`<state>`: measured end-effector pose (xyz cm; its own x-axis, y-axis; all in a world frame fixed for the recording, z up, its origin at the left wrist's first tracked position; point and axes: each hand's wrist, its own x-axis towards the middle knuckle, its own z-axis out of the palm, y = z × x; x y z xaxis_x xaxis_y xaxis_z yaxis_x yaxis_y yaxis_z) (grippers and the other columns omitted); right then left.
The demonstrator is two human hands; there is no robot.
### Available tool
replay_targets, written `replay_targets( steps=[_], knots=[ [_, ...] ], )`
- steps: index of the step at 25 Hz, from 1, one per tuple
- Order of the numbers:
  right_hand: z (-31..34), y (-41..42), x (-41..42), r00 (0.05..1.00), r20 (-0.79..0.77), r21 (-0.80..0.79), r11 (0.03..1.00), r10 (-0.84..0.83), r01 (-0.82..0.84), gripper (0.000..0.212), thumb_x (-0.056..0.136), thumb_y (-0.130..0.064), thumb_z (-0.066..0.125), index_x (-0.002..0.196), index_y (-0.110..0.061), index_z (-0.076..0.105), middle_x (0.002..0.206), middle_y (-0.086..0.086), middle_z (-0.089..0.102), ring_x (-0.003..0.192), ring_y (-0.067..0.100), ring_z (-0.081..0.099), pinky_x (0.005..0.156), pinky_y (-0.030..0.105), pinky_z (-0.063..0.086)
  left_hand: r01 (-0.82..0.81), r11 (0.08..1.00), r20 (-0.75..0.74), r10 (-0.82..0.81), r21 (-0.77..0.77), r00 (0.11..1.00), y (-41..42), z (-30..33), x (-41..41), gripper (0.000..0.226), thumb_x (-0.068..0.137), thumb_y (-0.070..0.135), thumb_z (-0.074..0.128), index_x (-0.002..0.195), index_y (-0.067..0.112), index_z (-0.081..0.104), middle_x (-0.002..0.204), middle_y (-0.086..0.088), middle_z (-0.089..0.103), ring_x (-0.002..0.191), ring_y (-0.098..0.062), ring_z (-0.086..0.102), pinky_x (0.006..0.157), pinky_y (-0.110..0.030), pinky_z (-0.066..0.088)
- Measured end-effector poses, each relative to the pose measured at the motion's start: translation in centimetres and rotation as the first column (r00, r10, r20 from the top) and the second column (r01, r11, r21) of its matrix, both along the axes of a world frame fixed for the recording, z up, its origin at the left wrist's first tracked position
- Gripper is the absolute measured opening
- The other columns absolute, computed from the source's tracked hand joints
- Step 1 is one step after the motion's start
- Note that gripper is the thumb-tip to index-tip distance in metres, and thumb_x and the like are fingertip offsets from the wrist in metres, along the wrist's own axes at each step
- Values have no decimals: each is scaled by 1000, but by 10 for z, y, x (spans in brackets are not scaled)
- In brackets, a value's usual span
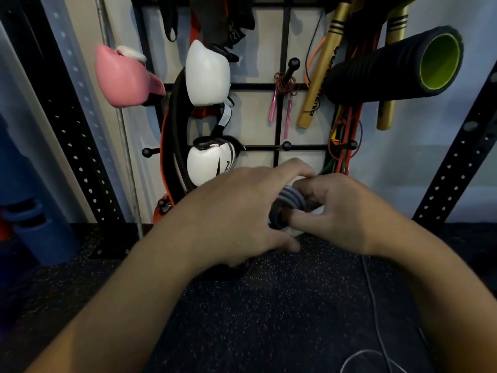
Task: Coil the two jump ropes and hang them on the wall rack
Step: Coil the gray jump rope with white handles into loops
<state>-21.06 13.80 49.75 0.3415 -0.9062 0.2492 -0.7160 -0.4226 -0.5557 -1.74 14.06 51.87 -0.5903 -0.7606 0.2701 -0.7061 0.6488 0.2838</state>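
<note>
The black wire wall rack (pixel 258 86) is crowded along its left edge by a pink boxing glove (pixel 122 76) and two white boxing gloves (pixel 207 74), and along its right edge by gold batons (pixel 320 76), coloured resistance bands (pixel 347 135) and a black ridged foam roller with green core (pixel 395 68). The upper centre peg (pixel 291 66) carries a coiled brown rope with pink handles (pixel 282 103). The lower centre peg (pixel 286 145) stands bare, with open wall just around it. Black perforated steel uprights (pixel 72 135) flank both sides. A thin grey cord (pixel 376 313) trails across the black speckled rubber floor (pixel 269 305).

Both forearms are bare right up to the near edge of view, with no sleeve showing. The left hand (pixel 236 211) and right hand (pixel 347 214) are uncovered too, fingers plain, nails short on those visible.
</note>
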Motion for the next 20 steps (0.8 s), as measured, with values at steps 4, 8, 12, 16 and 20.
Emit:
replay_targets(
  steps=[4, 8, 12, 16, 20],
  knots=[
    [4, 5, 2, 994, 108, 17, 1000, -14, 12, 30, 73, -57, 74, 89, -33, 67, 81, -5, 79, 75, 28, 74, 76, 55, 59, -41, 985, -121, 62, 169, 991, -11, -5, 6, 80, 65, 51, 90, 133, 52, 48, 101, 19, 73, 94, 3, 66, 87, -28, 54],
    [-1, 1, 8, 978, 209, 33, 999, -22, 16, 35, 74, -55, 79, 91, -34, 58, 86, 16, 76, 81, 45, 68, 78, 64, 54, -27, 945, -218, 103, 326, 971, -20, -10, 10, 43, 64, 44, 92, 102, 40, 73, 88, 18, 76, 81, 4, 69, 74, -17, 53],
    [-9, 0, 12, 971, 233, 69, 995, 59, -77, 34, 79, -55, 78, 93, -30, 59, 71, 12, 72, 54, 25, 59, 52, 44, 50, -4, 931, -191, 79, 365, 978, -26, -14, 18, 32, 66, 40, 92, 93, 32, 77, 82, 13, 77, 73, 0, 69, 66, -15, 50],
    [1, -6, -1, 737, 676, 203, 966, -20, -161, 56, 87, -70, 51, 96, -17, 67, 58, 2, 45, 43, 14, 31, 42, 24, 20, 141, 917, -581, 112, 373, 806, -29, -9, 37, 32, 66, 33, 85, 96, 22, 77, 88, 4, 81, 71, -8, 74, 67, -20, 55],
    [-6, -8, 1, 786, 609, 160, 987, -107, 11, 67, 87, -81, 33, 97, -29, 73, 69, 1, 60, 42, 10, 35, 40, 23, 28, 310, 865, -919, 366, 394, 146, -32, -17, 19, 35, 79, 37, 76, 103, 13, 73, 95, 0, 78, 34, -3, 31, 35, -16, 29]
  ],
)
